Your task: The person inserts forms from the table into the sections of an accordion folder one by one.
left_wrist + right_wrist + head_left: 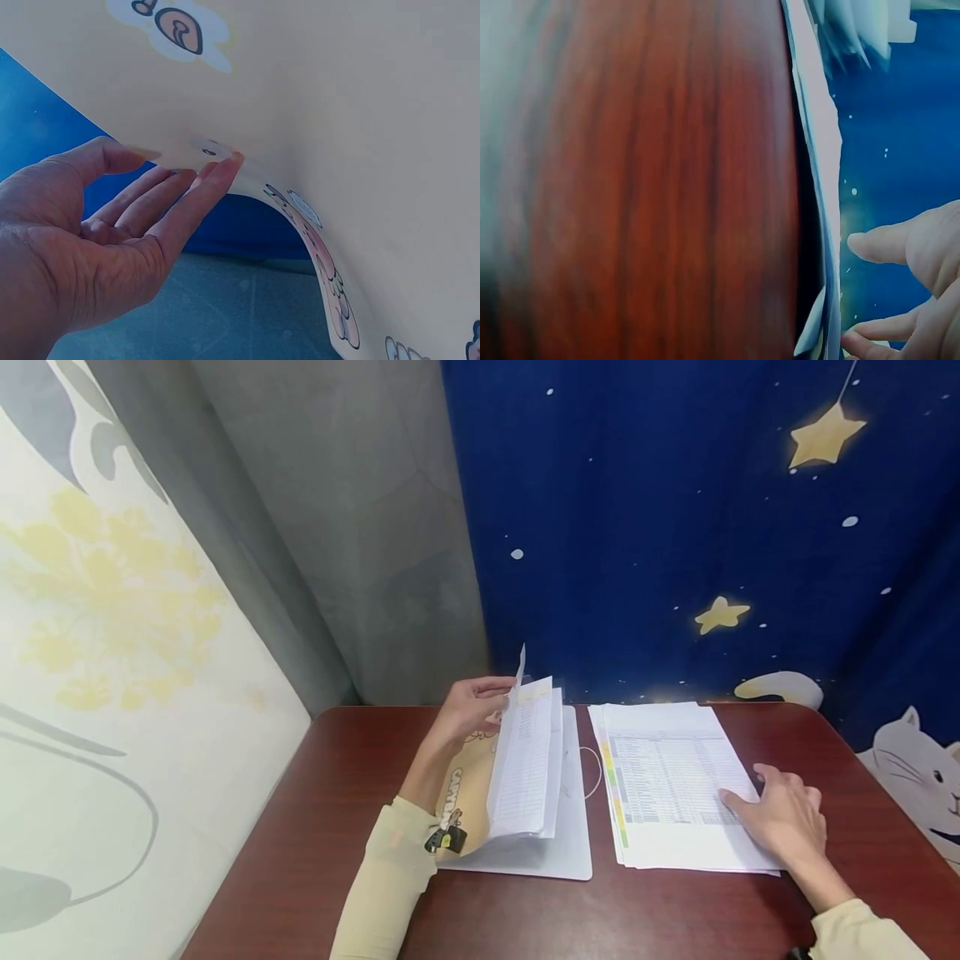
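Observation:
A folder (576, 827) with a tan cover (474, 793) printed with cartoon figures and lettering lies on the table, its cover and inner sheets (525, 760) raised. My left hand (472, 706) touches the cover's outer face near its far edge. In the left wrist view the fingers (199, 199) lie fairly straight against that face, with the thumb near the edge. To the right lies a stack of printed sheets (667, 777) with coloured tabs along its left side. My right hand (783, 814) rests at the stack's right edge, thumb over the top sheet, fingers spread.
The dark red wooden table (517, 914) ends at a blue curtain (600, 527) with stars and a grey curtain (360, 543) behind. A thin white cord loop (598, 768) sits between folder and stack. A small black object (446, 837) is at my left wrist.

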Available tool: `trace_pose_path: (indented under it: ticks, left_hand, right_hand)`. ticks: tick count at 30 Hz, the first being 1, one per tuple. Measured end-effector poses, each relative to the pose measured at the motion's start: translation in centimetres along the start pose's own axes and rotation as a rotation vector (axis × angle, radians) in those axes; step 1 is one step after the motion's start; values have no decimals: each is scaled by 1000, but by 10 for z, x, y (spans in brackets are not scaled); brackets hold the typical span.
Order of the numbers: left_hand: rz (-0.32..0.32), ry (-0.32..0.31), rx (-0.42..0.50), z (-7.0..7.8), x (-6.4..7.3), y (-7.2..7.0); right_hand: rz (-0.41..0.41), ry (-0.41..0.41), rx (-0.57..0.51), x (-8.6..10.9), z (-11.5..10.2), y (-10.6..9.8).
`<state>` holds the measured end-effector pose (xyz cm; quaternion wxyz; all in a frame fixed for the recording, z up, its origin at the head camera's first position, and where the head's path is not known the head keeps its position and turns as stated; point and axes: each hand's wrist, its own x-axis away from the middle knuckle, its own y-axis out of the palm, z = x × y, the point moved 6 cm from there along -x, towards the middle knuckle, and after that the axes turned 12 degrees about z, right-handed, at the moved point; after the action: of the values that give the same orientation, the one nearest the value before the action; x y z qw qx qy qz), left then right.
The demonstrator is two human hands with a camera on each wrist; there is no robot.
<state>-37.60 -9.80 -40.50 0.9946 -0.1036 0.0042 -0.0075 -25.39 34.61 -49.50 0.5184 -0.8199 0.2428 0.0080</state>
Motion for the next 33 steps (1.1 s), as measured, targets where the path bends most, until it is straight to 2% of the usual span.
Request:
trace_pose_path:
  ticks: [6, 10, 15, 21, 26, 33]
  left_hand:
    - [-1, 1, 2, 0, 1, 0]
    - [-1, -2, -5, 0, 1, 1]
    - [2, -3, -13, 1, 2, 2]
    - [8, -4, -14, 1, 2, 1]
    - [14, -6, -13, 2, 2, 0]
    - [13, -12, -1, 1, 0, -1]
  right_hand:
    - [-56, -60, 94, -1, 0, 4]
    - [-78, -47, 112, -3, 1, 5]
    - [-104, 0, 103, -7, 4, 4]
    - [-89, 28, 55, -9, 6, 4]
    - [-63, 24, 28, -9, 5, 4]
    - [-83, 9, 26, -8, 2, 3]
